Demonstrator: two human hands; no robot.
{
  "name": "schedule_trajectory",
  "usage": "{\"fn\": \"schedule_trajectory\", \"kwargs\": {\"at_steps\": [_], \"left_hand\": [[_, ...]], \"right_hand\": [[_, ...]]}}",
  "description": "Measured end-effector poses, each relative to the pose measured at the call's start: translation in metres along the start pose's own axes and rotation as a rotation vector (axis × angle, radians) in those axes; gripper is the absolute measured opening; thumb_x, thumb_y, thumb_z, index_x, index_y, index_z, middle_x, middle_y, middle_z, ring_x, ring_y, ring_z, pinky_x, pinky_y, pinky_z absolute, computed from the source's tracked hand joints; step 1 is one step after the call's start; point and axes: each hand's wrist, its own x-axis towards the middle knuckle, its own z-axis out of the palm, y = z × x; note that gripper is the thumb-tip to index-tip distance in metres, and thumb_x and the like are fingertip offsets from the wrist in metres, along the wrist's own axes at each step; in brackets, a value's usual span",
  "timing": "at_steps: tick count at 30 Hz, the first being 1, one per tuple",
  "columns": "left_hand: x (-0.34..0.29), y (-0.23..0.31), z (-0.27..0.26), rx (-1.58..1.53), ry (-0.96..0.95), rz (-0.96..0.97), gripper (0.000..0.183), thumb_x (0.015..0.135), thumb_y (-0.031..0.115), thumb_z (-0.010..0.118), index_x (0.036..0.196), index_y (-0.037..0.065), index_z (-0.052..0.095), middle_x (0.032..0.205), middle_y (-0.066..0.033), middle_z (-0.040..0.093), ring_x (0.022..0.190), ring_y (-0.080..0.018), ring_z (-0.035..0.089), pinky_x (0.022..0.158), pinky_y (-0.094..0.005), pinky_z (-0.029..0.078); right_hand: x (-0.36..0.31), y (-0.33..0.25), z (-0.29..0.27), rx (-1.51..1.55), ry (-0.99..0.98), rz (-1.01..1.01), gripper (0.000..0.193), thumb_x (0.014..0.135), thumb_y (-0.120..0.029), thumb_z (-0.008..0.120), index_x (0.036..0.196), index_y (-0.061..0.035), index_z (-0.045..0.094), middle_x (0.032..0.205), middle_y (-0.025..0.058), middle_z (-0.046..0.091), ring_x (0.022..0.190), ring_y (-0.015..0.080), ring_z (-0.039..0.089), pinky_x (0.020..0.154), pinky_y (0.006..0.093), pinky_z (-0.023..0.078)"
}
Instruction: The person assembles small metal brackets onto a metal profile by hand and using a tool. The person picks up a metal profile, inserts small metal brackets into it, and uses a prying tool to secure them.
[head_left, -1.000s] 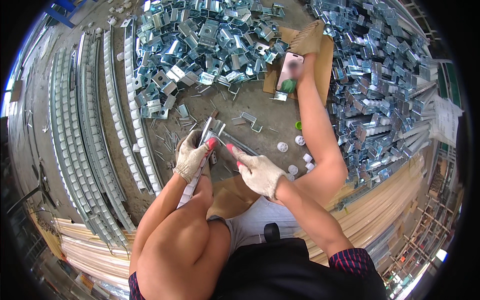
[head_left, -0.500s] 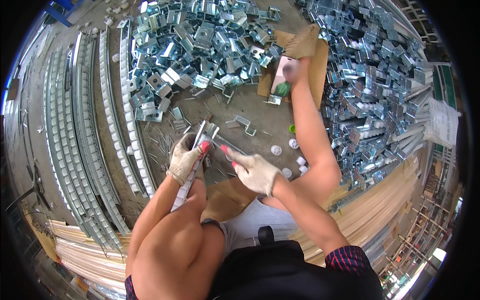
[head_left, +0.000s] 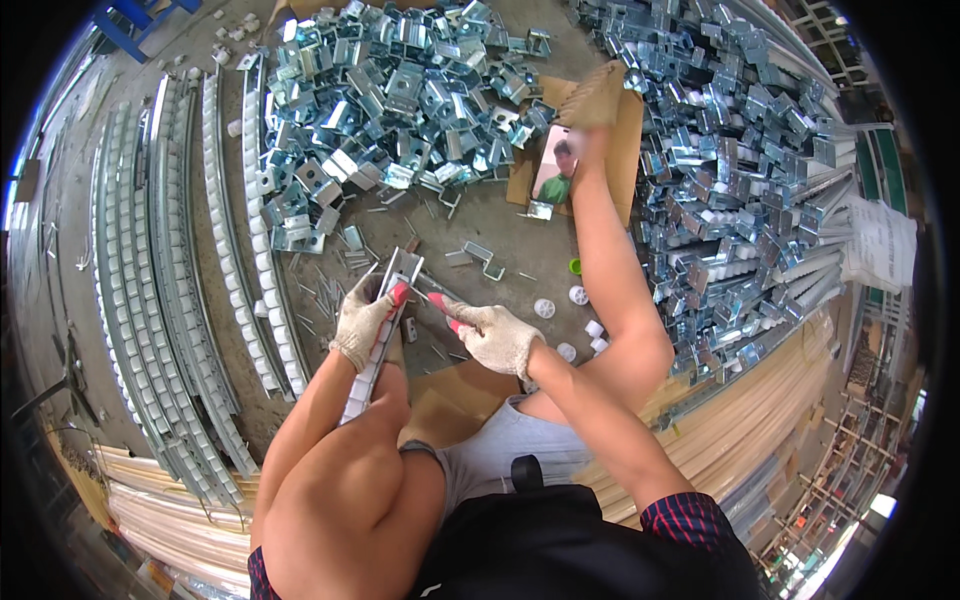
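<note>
While one rail (head_left: 360, 394) is held by the left hand (head_left: 362, 320), its near end laid along the thigh (head_left: 335, 490) toward 7 o'clock and its far end pointed toward 12, the right hand (head_left: 497, 338) is poised just beside it at 3 o'clock. The left fingers are closed around the rail near its far end. The right fingers are curled narrow and aimed at the rail; something slim seems to project from them, but what it is, and whether it is gripped, cannot be told.

As far as can be judged, this rail is only partly made up: white rollers are seated along its near stretch, while bare metal is shown at the far end, so that end is probably being fitted. Whether anything is already fixed there cannot be made out.

Toward 9 o'clock, several roller strips (head_left: 131, 300) are laid out on the floor (head_left: 480, 220), apparently lined with rollers and waiting their turn. Toward 2 o'clock, a stack (head_left: 730, 180) is formed of metal ends with white rollers showing between them, and can be taken as the finished share. Toward 12, a large heap of brackets (head_left: 400, 90) is left loose, so much work appears to remain. Pins (head_left: 328, 292) are scattered close by at 10 o'clock, and one loose bracket (head_left: 490, 268) is found at 2.
</note>
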Motion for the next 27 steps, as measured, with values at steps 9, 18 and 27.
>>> {"fn": "schedule_trajectory", "kwargs": {"at_steps": [9, 18, 27], "left_hand": [[0.004, -0.009, -0.011, 0.146, 0.064, 0.156, 0.039, 0.095, 0.017, 0.077, 0.127, -0.002, 0.066, 0.112, -0.0062, 0.073, 0.099, -0.014, 0.065, 0.089, -0.0294, 0.053], [0.0, -0.01, -0.01, -0.092, -0.064, -0.078, 0.043, 0.1, 0.021, 0.074, 0.135, 0.002, 0.059, 0.111, -0.0065, 0.071, 0.091, -0.016, 0.07, 0.073, -0.0316, 0.06], [0.005, -0.018, -0.015, 0.098, -0.033, 0.052, 0.047, 0.1, 0.031, 0.075, 0.132, 0.0, 0.062, 0.111, -0.006, 0.071, 0.093, -0.0153, 0.071, 0.08, -0.0317, 0.06]], "right_hand": [[-0.008, -0.032, -0.01, 0.039, -0.065, 0.148, 0.058, 0.103, -0.019, 0.053, 0.159, -0.0331, 0.046, 0.1, 0.0249, 0.071, 0.085, 0.0308, 0.071, 0.084, 0.0384, 0.055], [-0.005, -0.014, -0.016, -0.063, -0.118, 0.019, 0.06, 0.103, -0.019, 0.05, 0.162, -0.0236, 0.04, 0.107, 0.0276, 0.071, 0.089, 0.0476, 0.069, 0.083, 0.0524, 0.053], [0.006, -0.023, -0.003, 0.03, -0.007, -0.056, 0.046, 0.1, -0.01, 0.05, 0.146, -0.0099, 0.051, 0.119, 0.0284, 0.067, 0.099, 0.043, 0.071, 0.088, 0.0519, 0.056]]}}
